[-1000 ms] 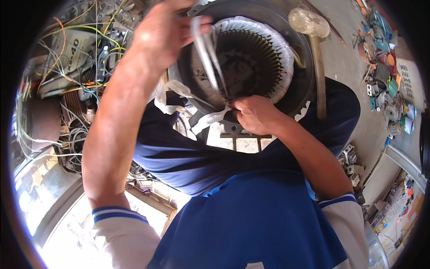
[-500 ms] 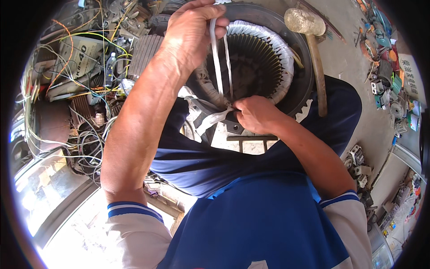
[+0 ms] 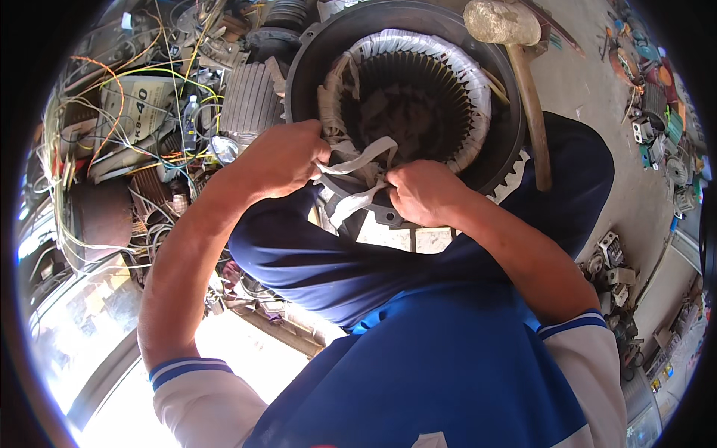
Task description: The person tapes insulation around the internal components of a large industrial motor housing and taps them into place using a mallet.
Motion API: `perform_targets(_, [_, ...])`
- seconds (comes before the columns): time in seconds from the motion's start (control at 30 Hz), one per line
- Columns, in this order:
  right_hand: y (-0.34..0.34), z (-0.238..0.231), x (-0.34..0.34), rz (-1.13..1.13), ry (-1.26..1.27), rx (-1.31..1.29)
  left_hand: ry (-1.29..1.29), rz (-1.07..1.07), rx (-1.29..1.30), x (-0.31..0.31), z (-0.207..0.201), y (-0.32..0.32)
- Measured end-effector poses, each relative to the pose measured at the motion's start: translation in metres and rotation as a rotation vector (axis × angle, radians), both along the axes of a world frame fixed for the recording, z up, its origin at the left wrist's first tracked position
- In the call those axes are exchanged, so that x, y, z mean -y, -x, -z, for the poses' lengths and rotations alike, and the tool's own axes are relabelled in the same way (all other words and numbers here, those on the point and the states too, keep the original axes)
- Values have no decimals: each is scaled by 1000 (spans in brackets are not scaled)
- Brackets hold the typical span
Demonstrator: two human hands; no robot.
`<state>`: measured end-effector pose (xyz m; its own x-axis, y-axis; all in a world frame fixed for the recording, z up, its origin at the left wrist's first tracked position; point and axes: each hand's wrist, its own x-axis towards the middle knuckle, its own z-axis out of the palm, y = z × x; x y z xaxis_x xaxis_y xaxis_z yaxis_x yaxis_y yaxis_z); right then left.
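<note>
One strip of white tape (image 3: 366, 155) arched, in the head view, between the person's two hands at the near left part of a wrapped winding ring (image 3: 464, 63). The left hand (image 3: 287, 158) was beside the housing's left edge, thumb and fingers pinched on the tape. The right hand (image 3: 426, 192) was at the near edge, its thumb and forefinger pressed together on the tape close to the winding; the exact spot gripped was partly hidden. A loose tail of tape (image 3: 355, 204) hung from there, down and to the left. The ring sat inside a round, dark housing (image 3: 502, 153), in front of the person's bent legs in navy trousers (image 3: 314, 257). A mallet (image 3: 502, 24) lay at the housing's right side, its handle toward the person's right leg. Left of the housing stood a grey ribbed block (image 3: 246, 97), with tangled wires and a small bottle (image 3: 190, 123) beyond.
</note>
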<state>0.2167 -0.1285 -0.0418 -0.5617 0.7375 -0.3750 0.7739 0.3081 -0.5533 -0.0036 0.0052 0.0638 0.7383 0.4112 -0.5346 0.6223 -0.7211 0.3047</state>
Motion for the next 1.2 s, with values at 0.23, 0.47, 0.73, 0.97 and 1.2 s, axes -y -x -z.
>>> perform_targets(0.23, [0,-13,-1,124,67,5,544,-310,20,12,-25,-38])
perform_targets(0.47, [3,-24,-9,-25,141,112,0,-321,-243,-48,-15,-27])
perform_targets(0.73, [-1,-3,0,51,45,-10,66,-1336,780,-122,-2,-23])
perform_targets(0.97, [3,-10,2,175,169,-59,-700,-853,-95,-136,56,62])
perform_targets(1.2, [-1,-15,-2,147,141,-46,-69,36,303,-31,71,-64])
